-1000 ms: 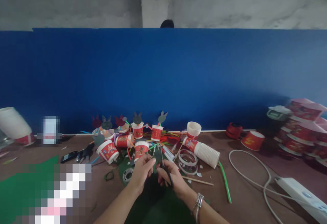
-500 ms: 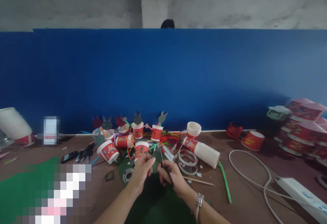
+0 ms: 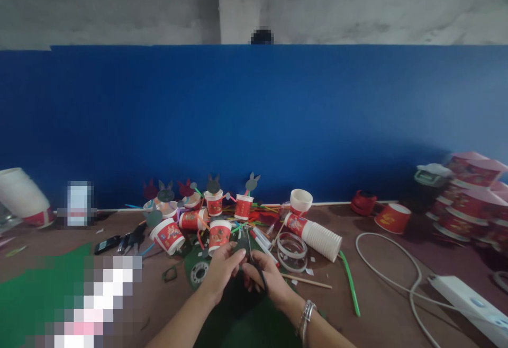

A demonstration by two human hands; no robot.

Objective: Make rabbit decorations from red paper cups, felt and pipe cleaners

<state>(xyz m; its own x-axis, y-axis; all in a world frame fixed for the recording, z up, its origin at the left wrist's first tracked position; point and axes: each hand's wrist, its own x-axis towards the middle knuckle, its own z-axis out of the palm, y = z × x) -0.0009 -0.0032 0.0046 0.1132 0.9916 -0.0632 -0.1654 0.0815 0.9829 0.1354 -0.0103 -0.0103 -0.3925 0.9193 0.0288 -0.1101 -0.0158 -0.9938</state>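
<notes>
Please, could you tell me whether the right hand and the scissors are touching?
Touching. The head view shows the right hand holding the scissors by their dark handle.

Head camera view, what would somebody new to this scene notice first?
Probably the wide blue panel, which stretches across the view behind the brown table. Next, perhaps the red paper cups and eared cutouts crowded along the table's far side, left of the middle. Nearer, at center, the right hand holds scissors beside the left hand.
</notes>
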